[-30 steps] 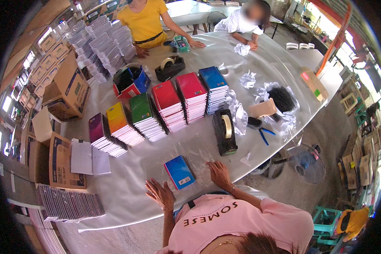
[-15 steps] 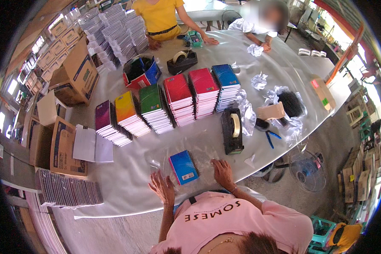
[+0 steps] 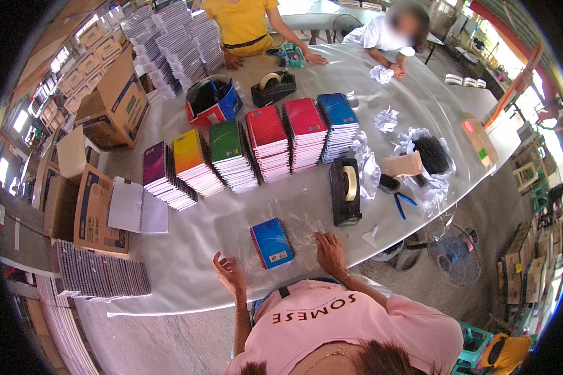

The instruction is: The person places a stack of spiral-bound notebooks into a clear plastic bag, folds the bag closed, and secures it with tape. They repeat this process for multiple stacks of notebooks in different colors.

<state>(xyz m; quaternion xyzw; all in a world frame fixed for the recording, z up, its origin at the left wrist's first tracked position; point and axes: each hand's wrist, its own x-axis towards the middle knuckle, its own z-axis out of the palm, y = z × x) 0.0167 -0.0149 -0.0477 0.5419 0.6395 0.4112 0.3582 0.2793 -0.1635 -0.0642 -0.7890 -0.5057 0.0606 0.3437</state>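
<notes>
A blue spiral-bound notebook (image 3: 273, 243) lies on a clear plastic sheet (image 3: 238, 220) spread on the table in front of me. My left hand (image 3: 231, 275) is raised at the sheet's left edge, fingers apart and partly bent, nothing visible in it. To the right of the notebook, my right hand (image 3: 329, 253) rests with its fingertips on the plastic. Its fingers look stretched and slightly bent, pressing rather than gripping. Just beyond that hand stands a black tape dispenser (image 3: 345, 212) with a roll of tape.
Notebook stacks in purple, yellow, green (image 3: 226, 140), red and blue stand in a row beyond the sheet. Cartons (image 3: 100, 209) and a wrapped notebook bundle (image 3: 106, 269) sit left. Crumpled paper, a black brush and blue-handled pliers (image 3: 403, 201) lie right. Two people work across the table.
My left hand has lifted off the plastic and moved a little left, its fingers bending. The right hand stays by the sheet's right edge. The notebook lies nearly as before.
</notes>
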